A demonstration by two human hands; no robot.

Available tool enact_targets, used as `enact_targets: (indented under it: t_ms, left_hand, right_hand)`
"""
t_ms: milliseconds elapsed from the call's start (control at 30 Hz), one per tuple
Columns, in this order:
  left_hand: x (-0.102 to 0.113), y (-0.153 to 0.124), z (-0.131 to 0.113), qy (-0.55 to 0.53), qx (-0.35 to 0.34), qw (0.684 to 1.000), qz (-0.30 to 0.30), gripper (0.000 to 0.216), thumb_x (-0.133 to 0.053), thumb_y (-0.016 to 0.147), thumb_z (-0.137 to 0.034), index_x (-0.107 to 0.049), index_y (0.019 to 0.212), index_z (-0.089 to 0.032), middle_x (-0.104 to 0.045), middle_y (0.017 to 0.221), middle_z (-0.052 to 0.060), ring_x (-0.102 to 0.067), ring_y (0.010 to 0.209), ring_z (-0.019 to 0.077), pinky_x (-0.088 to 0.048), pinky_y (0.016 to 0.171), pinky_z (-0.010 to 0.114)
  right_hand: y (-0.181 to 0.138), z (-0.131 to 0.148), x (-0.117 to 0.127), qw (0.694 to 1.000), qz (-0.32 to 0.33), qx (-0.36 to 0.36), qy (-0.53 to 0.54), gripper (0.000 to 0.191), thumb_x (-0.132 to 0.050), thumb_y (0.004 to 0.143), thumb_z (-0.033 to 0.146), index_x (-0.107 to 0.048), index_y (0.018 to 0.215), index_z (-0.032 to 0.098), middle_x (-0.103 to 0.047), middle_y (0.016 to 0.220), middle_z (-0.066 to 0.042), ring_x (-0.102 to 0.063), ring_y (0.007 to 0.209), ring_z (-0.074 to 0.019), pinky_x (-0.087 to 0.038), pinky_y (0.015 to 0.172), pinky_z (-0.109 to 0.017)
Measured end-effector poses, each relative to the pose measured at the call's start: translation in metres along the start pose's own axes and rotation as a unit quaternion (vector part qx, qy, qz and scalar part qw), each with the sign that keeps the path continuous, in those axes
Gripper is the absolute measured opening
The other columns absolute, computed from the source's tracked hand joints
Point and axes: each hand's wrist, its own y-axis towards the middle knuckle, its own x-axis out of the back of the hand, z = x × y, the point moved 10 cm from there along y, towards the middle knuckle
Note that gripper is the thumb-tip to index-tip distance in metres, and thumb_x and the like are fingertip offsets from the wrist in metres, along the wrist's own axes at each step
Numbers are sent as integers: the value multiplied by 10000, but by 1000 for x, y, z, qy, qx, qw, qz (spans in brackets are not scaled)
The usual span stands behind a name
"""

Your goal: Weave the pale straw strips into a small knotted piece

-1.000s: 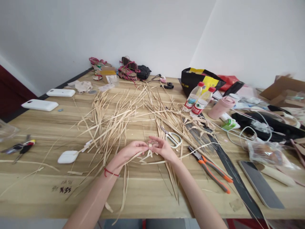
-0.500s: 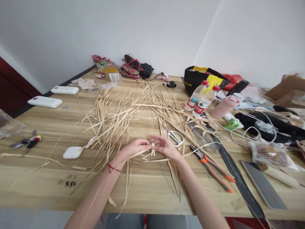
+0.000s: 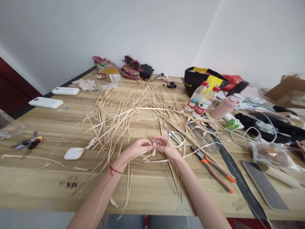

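Straw piece, pinched by left hand and right hand, points lengthwise toward us.

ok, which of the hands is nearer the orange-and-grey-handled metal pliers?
Right: right hand sits left of the pliers; left hand sits farther left.

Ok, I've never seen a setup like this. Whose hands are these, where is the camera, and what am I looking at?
There is no robot here: these are a person's bare left hand and right hand. The camera sits on that person's head, looking forward and down. Both hands pinch a small piece of pale strip; its exact form is too small to make out. Loose strips spread over the wooden table. To the right lie scissors, orange-handled pliers and, farther back, two bottles.
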Motion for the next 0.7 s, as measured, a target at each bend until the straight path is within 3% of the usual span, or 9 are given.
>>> enact_targets:
  t_ms: [167, 367, 600, 700]
  left_hand:
    - [-6, 0, 7, 6, 22, 1000, 0, 302, -557, 726, -433, -606, 739, -135, -604, 675, 15, -535, 639, 120, -399, 625, 230]
    - [-4, 0, 7, -26, 24, 999, -24, 334, -596, 697, -439, -618, 806, -124, -628, 747, 40, -564, 674, 134, -437, 623, 245]
    - [-11, 3, 23, -112, 71, 990, -47, 333, -694, 618, -404, -585, 739, -113, -609, 607, 12, -554, 495, 105, -467, 518, 245]
    - [-12, 4, 28, -133, 86, 985, -65, 362, -728, 571, -398, -574, 737, -116, -603, 591, 1, -544, 457, 99, -478, 493, 251]
  right_hand:
    - [2, -9, 17, 997, -70, -15, -11, 319, -750, 574, 265, -649, 864, 181, -649, 694, 3, -580, 571, -111, -459, 577, -247]
    - [3, -5, 19, 996, -86, -1, -33, 309, -751, 563, 326, -610, 789, 170, -643, 656, 3, -587, 572, -129, -452, 561, -253]
    - [4, -3, 22, 995, -91, 27, -12, 592, -783, 519, 265, -468, 1020, 223, -593, 583, 70, -562, 534, -112, -455, 552, -244]
    - [8, -8, 20, 996, -71, 18, -50, 513, -758, 559, 314, -530, 1003, 195, -593, 599, 45, -546, 526, -109, -434, 507, -227]
